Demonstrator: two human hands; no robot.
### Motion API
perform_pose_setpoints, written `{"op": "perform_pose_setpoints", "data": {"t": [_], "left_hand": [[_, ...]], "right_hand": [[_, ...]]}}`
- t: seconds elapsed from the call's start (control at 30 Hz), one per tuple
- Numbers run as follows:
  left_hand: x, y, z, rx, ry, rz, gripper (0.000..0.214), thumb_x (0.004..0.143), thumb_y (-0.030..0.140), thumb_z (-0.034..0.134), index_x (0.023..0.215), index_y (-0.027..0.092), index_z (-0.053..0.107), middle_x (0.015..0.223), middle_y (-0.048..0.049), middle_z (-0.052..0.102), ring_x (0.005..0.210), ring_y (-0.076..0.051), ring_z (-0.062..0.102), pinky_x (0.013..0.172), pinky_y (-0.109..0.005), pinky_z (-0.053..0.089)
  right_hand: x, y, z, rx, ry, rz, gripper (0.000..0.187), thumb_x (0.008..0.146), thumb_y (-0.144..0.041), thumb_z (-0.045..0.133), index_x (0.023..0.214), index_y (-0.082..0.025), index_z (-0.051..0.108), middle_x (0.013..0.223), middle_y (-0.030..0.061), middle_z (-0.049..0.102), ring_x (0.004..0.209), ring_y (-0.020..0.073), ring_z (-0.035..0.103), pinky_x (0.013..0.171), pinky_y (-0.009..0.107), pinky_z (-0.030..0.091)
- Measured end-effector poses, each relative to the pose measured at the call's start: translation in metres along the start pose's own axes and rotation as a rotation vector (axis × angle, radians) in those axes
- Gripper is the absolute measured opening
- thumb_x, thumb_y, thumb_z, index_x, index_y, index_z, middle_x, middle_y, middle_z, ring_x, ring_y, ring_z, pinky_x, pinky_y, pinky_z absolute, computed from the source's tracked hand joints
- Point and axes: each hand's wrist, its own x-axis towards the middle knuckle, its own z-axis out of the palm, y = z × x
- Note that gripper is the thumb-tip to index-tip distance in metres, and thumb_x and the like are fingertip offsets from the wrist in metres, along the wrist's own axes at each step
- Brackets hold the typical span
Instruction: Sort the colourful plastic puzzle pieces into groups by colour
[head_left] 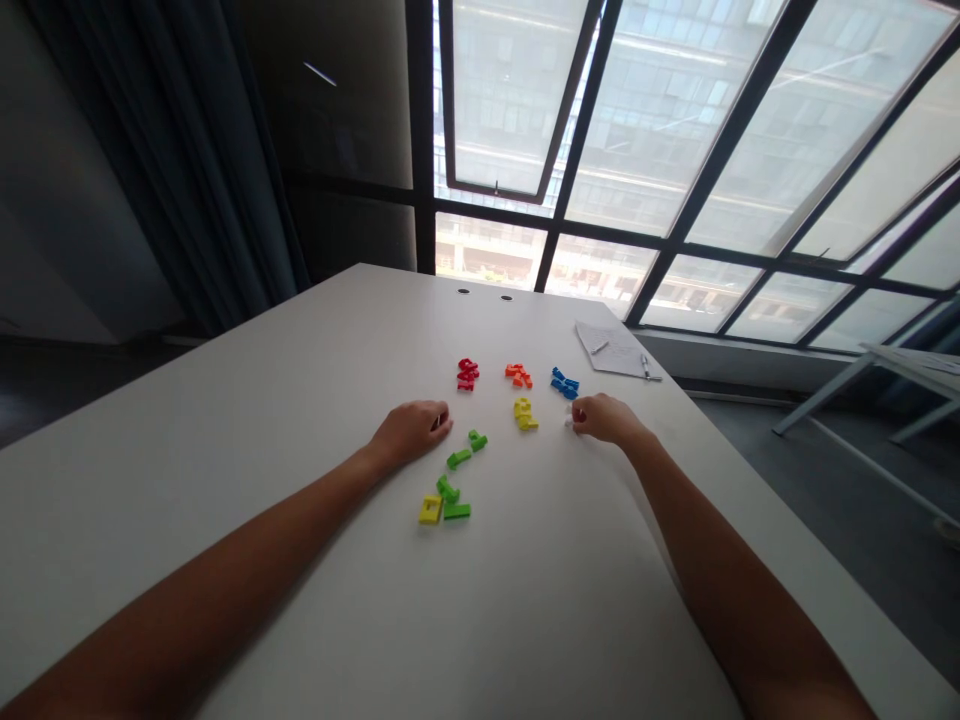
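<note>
My right hand [602, 417] is closed at the fingertips on a small white block [569, 420], mostly covered by the fingers, at the table surface. Just beyond it lies a pile of blue blocks [564, 383]. My left hand [414, 431] rests on the table with its fingers curled, and nothing shows in them. Nearest to it are several loose green blocks [459, 458]. A yellow block [430, 510] lies beside the nearest green ones. Between the hands sits a group of yellow blocks [524, 414]. Farther back are red blocks [467, 374] and orange blocks [518, 375].
The white table [315, 350] stretches back toward large windows [517, 100]. Sheets of paper [616, 348] with pens on them lie near its right edge. Two dark round inserts [463, 291] sit near the far edge. Another table [915, 365] stands to the right.
</note>
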Motion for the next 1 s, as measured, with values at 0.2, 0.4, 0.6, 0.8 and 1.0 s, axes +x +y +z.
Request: {"op": "perform_pose_setpoints", "data": {"t": [0.2,0.4,0.6,0.8,1.0], "left_hand": [[0.000,0.000,0.000,0.007,-0.005,-0.003,0.026,0.095,0.043,0.045,0.087,0.024,0.062,0.085,-0.0034,0.069,0.076,-0.020,0.061,0.062,-0.030,0.036],[0.000,0.000,0.001,-0.009,-0.002,0.002,0.027,0.094,0.043,0.045,0.087,0.024,0.063,0.085,-0.0038,0.069,0.076,-0.020,0.061,0.062,-0.030,0.037],[0.000,-0.001,0.001,-0.047,0.019,-0.003,0.026,0.093,0.044,0.049,0.086,0.024,0.064,0.083,-0.0043,0.069,0.074,-0.021,0.061,0.062,-0.030,0.038],[-0.001,-0.001,0.001,-0.022,0.015,0.005,0.027,0.094,0.043,0.048,0.087,0.024,0.065,0.084,-0.0042,0.070,0.076,-0.021,0.062,0.065,-0.030,0.039],[0.000,-0.002,0.002,-0.016,0.013,0.008,0.026,0.094,0.042,0.048,0.087,0.024,0.064,0.084,-0.0042,0.070,0.077,-0.021,0.062,0.064,-0.030,0.039]], "right_hand": [[-0.002,-0.005,-0.003,-0.055,0.047,0.060,0.014,0.084,-0.028,0.066,0.094,-0.023,0.074,0.101,0.0081,0.073,0.088,0.0222,0.067,0.069,0.027,0.043],[-0.005,-0.008,-0.006,-0.053,0.069,0.087,0.017,0.085,-0.032,0.067,0.098,-0.022,0.073,0.102,0.0096,0.073,0.088,0.0222,0.068,0.069,0.027,0.044],[-0.008,-0.011,-0.013,-0.035,0.078,0.078,0.016,0.086,-0.029,0.067,0.100,-0.023,0.073,0.104,0.0099,0.073,0.087,0.0217,0.068,0.067,0.027,0.044],[-0.022,-0.039,-0.034,0.041,0.191,-0.104,0.013,0.092,-0.030,0.063,0.101,-0.025,0.072,0.096,0.0046,0.075,0.083,0.0198,0.067,0.064,0.026,0.039],[-0.044,-0.090,-0.037,0.134,0.187,-0.461,0.012,0.093,-0.025,0.064,0.102,-0.026,0.072,0.094,0.0022,0.076,0.078,0.0165,0.066,0.063,0.025,0.037]]}}
